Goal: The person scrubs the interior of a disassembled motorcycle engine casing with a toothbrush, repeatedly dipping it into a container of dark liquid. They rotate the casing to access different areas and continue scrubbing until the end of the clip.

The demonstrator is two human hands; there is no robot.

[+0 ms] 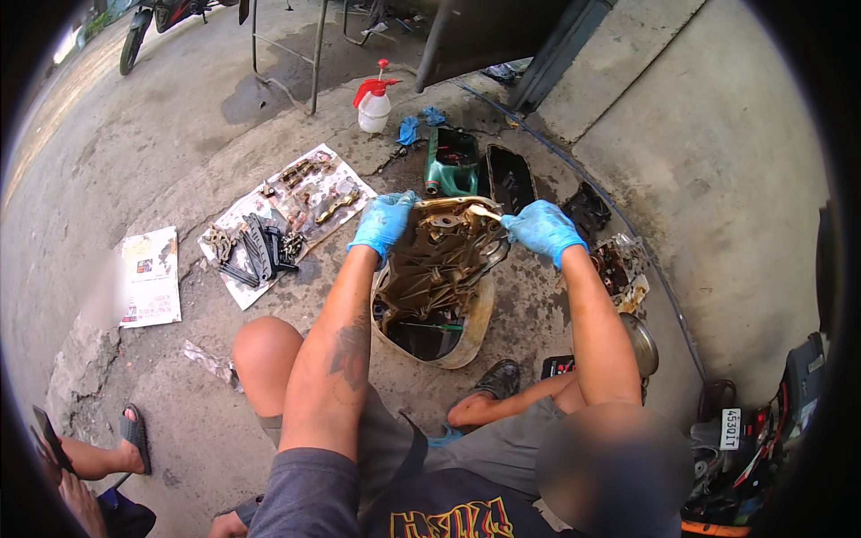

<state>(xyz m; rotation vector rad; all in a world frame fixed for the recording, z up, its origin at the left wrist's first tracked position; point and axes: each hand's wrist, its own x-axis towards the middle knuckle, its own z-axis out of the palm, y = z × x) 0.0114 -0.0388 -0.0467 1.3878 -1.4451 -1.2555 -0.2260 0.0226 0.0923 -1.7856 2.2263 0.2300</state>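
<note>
My left hand [386, 222], in a blue glove, is closed on the far left rim of a large, oily metal engine cover [439, 260]. My right hand [543, 229], gloved the same way, pinches a short white stick-like tool [485, 212], perhaps a brush; its tip meets the cover's far right edge. The cover's ribbed inside faces up, and it leans over a cut-open, off-white plastic basin [462, 357]. Dark liquid shows in the near part of the basin, with a thin green-ended tool [435, 327] lying across it.
Beyond the basin stand a cut green jug [451, 166], a black tray [511, 177] and a red-topped spray bottle [374, 106]. Metal parts lie on a paper sheet [332, 161] to the left. Greasy parts [621, 269] sit at right. Another person's sandalled foot [134, 439] is lower left.
</note>
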